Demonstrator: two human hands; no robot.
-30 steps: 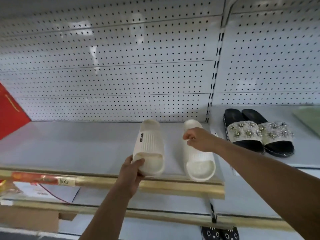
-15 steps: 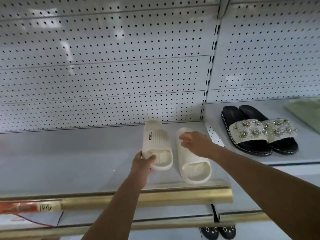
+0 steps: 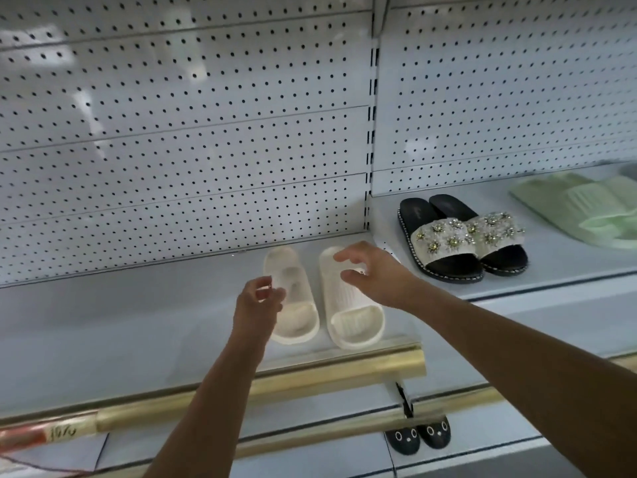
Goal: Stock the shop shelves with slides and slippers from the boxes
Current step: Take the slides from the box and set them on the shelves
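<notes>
Here we are hovering our left hand (image 3: 259, 301) and right hand (image 3: 370, 274), fingers loosely spread and holding nothing, over the cream slides (image 3: 348, 305) at frame centre; the left slide (image 3: 296, 315) is blurring.

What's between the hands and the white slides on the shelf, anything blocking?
Nothing visible. The left hand hovers open by the left white slide, the right hand open over the right white slide. The jewelled black slides sit apart on the neighbouring shelf.
</notes>
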